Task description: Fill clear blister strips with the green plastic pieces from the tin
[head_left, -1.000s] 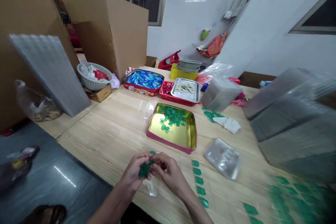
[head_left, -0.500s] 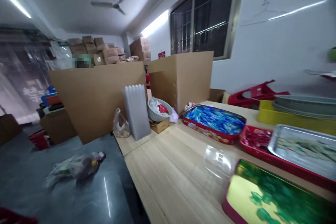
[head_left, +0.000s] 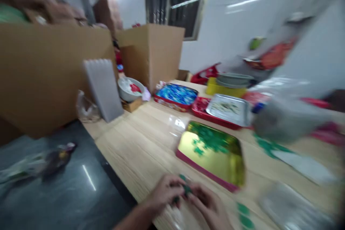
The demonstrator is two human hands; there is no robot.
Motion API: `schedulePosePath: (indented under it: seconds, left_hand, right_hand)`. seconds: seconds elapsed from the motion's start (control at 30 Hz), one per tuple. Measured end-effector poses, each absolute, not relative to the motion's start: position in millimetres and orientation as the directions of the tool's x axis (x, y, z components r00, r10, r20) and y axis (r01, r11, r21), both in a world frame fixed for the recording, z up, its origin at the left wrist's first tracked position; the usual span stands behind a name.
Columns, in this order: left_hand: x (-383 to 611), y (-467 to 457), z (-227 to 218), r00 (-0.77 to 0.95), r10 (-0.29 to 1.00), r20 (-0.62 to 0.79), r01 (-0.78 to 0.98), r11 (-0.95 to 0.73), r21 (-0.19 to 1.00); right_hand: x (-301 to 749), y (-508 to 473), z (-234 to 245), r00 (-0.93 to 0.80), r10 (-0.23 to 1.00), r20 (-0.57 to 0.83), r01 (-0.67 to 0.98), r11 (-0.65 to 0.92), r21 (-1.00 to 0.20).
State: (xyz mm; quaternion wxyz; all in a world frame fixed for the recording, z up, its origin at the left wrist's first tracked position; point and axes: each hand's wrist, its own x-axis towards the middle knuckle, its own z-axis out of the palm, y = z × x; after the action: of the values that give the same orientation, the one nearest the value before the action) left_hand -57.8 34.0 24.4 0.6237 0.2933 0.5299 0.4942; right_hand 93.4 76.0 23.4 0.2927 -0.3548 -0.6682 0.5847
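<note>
My left hand (head_left: 164, 194) and my right hand (head_left: 207, 206) are close together at the bottom of the blurred view. Between their fingers are small green translucent pieces (head_left: 185, 188). A clear plastic piece (head_left: 175, 217) lies under the hands. Beyond them stands a gold-lined tin tray (head_left: 194, 143) with a pink rim, holding a heap of similar green pieces (head_left: 211, 139). Flat green pieces (head_left: 244, 214) lie in a row on the table to the right of my right hand.
The light wooden table (head_left: 129, 143) ends at a dark floor (head_left: 54, 194) on the left. A blue-filled tin (head_left: 176, 95), a steel tray (head_left: 229, 109) and a white basket (head_left: 129, 90) stand at the back. A blurred grey plastic pack (head_left: 285, 122) sits right; cardboard boxes (head_left: 156, 54) rise behind.
The view swung up and left, then came partly back down. My hands stay together, now lower in the picture, with the green pieces still between them.
</note>
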Motion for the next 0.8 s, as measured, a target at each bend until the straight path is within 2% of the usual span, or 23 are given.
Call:
schedulePosePath:
  seconds: [0.1,0.17,0.3,0.37,0.43,0.57,0.7,0.8]
  left_hand:
    - [-63,44,37,0.009,0.942,-0.335,-0.216,0.329,0.919]
    - [-67,54,41,0.015,0.943,-0.333,-0.199,0.329,0.923]
    - [-72,64,37,0.056,0.956,-0.288,-0.159,0.293,0.943]
    - [-74,63,28,0.061,0.956,-0.287,-0.042,0.29,0.956]
    - [-75,61,16,0.027,0.961,-0.276,0.127,0.271,0.954]
    - [-73,61,-4,-0.053,0.986,-0.159,0.386,0.167,0.908]
    - [-70,66,-13,-0.097,0.988,-0.119,0.435,0.149,0.888]
    - [-72,68,-17,-0.127,0.985,-0.12,0.443,0.164,0.881]
  right_hand:
    - [87,83,32,-0.496,0.863,-0.099,-0.028,-0.13,-0.991]
    - [82,89,31,-0.471,0.873,-0.129,-0.084,-0.19,-0.978]
    - [78,95,16,-0.484,0.858,-0.169,-0.059,-0.225,-0.973]
    - [77,94,5,-0.481,0.86,-0.17,-0.001,-0.195,-0.981]
    - [76,93,-4,-0.443,0.887,-0.13,0.094,-0.098,-0.991]
    - [71,90,-11,-0.359,0.933,-0.006,0.32,0.117,-0.94]
    - [66,92,-10,-0.341,0.939,0.04,0.42,0.19,-0.887]
    - [64,93,-12,-0.338,0.941,0.013,0.467,0.18,-0.866]
